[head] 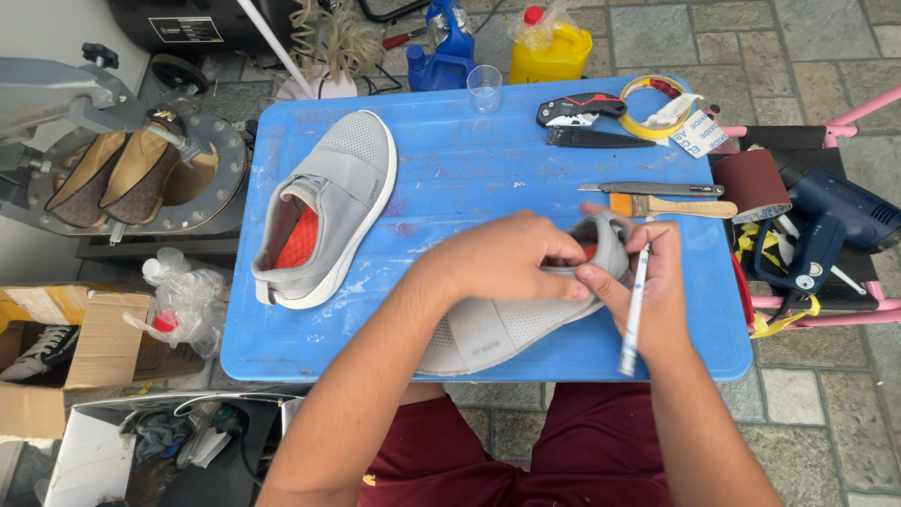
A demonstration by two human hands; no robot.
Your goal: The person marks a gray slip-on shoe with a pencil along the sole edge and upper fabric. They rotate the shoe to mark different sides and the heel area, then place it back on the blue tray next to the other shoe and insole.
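Nearest the camera, both hands work on one grey shoe [497,329] lying on its side at the front edge of the blue table [469,178], sole towards the person. The left hand [507,258] is clenched over the heel collar, gripping it and covering most of the opening. The right hand [648,282] sits just beside it at the heel, thumb pressed against the collar, with a slim white pen-like tool [635,310] held between its fingers and hanging down past the table edge; whether its tip touches the shoe I cannot tell.

The step in hand looks like inspecting or marking the heel area. The next move would call for keeping the left grip steady while the tool is turned up to the collar.

Farther back, the matching shoe [324,211] rests upright on the left. Beyond, near the far edge, lie a brush [671,206], a utility knife [580,109], a tape roll [657,105] and a small clear cup [484,87].
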